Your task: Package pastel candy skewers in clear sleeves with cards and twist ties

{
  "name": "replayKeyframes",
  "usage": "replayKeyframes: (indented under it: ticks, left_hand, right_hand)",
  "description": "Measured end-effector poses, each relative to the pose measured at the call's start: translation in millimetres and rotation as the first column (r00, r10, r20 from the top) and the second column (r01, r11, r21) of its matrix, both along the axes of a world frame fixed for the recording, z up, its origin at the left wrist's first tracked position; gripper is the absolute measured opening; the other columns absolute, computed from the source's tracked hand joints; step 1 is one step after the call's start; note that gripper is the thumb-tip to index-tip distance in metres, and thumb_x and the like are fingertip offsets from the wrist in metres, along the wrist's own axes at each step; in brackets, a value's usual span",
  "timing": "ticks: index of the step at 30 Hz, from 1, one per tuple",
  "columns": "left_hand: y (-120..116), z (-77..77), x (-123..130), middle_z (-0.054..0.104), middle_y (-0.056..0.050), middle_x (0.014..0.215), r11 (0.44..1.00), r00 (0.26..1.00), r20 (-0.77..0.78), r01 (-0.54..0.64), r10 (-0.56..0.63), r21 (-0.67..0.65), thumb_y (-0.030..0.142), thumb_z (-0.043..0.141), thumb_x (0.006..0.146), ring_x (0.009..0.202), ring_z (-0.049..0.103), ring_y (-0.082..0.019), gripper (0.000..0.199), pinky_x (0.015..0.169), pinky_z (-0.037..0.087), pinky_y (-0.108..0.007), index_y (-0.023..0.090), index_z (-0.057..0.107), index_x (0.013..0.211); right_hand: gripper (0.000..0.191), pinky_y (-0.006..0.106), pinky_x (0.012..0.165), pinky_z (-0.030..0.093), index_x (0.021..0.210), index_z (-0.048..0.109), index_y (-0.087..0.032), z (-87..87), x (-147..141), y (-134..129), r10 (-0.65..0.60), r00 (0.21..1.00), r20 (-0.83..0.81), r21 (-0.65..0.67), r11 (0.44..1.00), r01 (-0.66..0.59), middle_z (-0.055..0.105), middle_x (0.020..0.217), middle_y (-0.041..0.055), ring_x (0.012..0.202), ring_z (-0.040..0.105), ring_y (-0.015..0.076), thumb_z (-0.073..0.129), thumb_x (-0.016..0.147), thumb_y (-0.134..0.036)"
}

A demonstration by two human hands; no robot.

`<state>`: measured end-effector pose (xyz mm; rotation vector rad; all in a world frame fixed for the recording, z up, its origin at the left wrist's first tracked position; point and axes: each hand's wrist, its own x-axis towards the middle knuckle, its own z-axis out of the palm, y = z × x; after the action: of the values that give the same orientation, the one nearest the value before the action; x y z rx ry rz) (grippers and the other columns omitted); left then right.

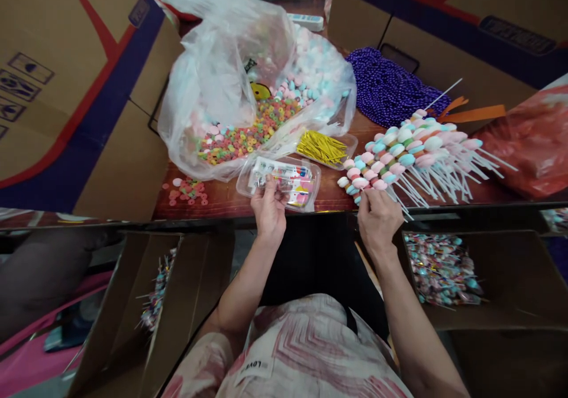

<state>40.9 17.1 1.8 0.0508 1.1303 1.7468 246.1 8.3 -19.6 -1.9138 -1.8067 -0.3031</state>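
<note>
My left hand (pixel 269 209) is at the front of a clear plastic tray (pixel 316 188), its thumb and fingers closed on a printed clear plastic bag (pixel 290 183) from the stack inside. To the right, my right hand (pixel 380 216) is closed at the near end of a pile of candy skewers (pixel 412 144). Its fingertips pinch the lowest skewer; the stick is mostly hidden by the hand. The skewers carry pink, white and blue marshmallows with gummy rings between, and their white sticks point toward the front right. Gold twist ties (pixel 320 148) lie in another tray.
A large open plastic bag (pixel 213 84) holds marshmallows and gummy rings. Loose gummy rings (pixel 189 192) lie left. Purple bead strings (pixel 386 84) and a red bag (pixel 530 144) are to the right. Cardboard boxes (pixel 106 96) flank the table; boxes below hold wrapped skewers (pixel 444 268).
</note>
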Motion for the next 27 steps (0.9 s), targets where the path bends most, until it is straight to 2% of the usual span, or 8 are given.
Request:
replayKeyframes:
  ticks: [4,9,11,16,19,22,27]
  left_hand:
    - [1.7,2.4,0.3,0.061,0.006,0.065,1.000,1.000,0.008,0.001,-0.001,0.017,0.038,0.091,0.057,0.059,0.060,-0.007,0.042,0.059,0.043,-0.020,0.018,0.059,0.077]
    - [4.8,4.4,1.7,0.065,0.004,0.068,0.999,0.999,0.034,-0.010,0.009,0.031,0.037,0.092,0.053,0.060,0.061,-0.008,0.044,0.059,0.044,-0.020,0.018,0.060,0.078]
    - [5.8,4.6,2.0,0.066,0.003,0.069,0.999,0.999,0.043,-0.004,0.003,0.037,0.037,0.092,0.055,0.061,0.062,-0.009,0.043,0.059,0.044,-0.020,0.018,0.060,0.078]
    - [9.8,10.1,3.8,0.063,0.005,0.067,0.998,0.999,0.037,0.028,-0.030,0.052,0.036,0.091,0.058,0.061,0.063,-0.010,0.041,0.059,0.046,-0.021,0.019,0.059,0.076]
    - [15.0,15.1,7.3,0.063,0.005,0.067,0.993,0.996,0.051,0.070,-0.075,0.100,0.036,0.089,0.061,0.061,0.064,-0.010,0.039,0.061,0.047,-0.022,0.019,0.058,0.076]
    - [22.3,16.9,13.3,0.063,0.004,0.067,0.989,0.993,0.063,0.096,-0.104,0.115,0.037,0.087,0.066,0.059,0.062,-0.009,0.035,0.061,0.047,-0.022,0.018,0.058,0.074]
    - [35.4,19.7,27.8,0.066,0.003,0.071,0.983,0.987,0.060,0.142,-0.150,0.116,0.041,0.086,0.066,0.062,0.063,-0.009,0.037,0.062,0.048,-0.022,0.018,0.060,0.076]
  right_hand:
    - [0.030,0.034,0.063,0.022,0.073,0.064,-0.019,18.8,8.8,2.6,-0.045,0.997,0.061,-0.029,0.999,0.046,0.059,0.071,0.0067,0.065,0.044,0.0181,0.045,0.096,-0.024]
    - [0.029,0.033,0.061,0.019,0.074,0.063,-0.018,38.9,16.9,4.9,-0.091,0.996,0.012,-0.063,0.994,0.092,0.056,0.074,0.0073,0.067,0.043,0.0179,0.044,0.095,-0.024]
    - [0.027,0.033,0.059,0.016,0.074,0.063,-0.017,40.5,14.3,6.7,-0.129,0.992,0.006,-0.078,0.989,0.129,0.055,0.074,0.0070,0.064,0.041,0.0167,0.045,0.094,-0.024]
    - [0.025,0.033,0.057,0.013,0.074,0.063,-0.016,38.0,0.6,9.6,-0.074,0.997,0.029,-0.125,0.989,0.077,0.057,0.072,0.0055,0.055,0.030,0.0124,0.048,0.092,-0.024]
    - [0.024,0.032,0.056,0.013,0.074,0.064,-0.017,39.7,-2.3,9.6,-0.163,0.987,0.006,-0.097,0.982,0.163,0.055,0.066,0.0041,0.052,0.026,0.0112,0.049,0.092,-0.025]
    - [0.025,0.031,0.056,0.015,0.072,0.064,-0.018,42.1,-0.3,9.3,-0.216,0.976,-0.013,-0.076,0.974,0.215,0.048,0.057,0.0020,0.050,0.029,0.0118,0.051,0.091,-0.028]
    - [0.025,0.030,0.055,0.021,0.074,0.065,-0.018,44.3,5.2,9.8,-0.201,0.979,-0.044,-0.063,0.978,0.198,0.043,0.050,0.0002,0.049,0.034,0.0130,0.050,0.091,-0.029]
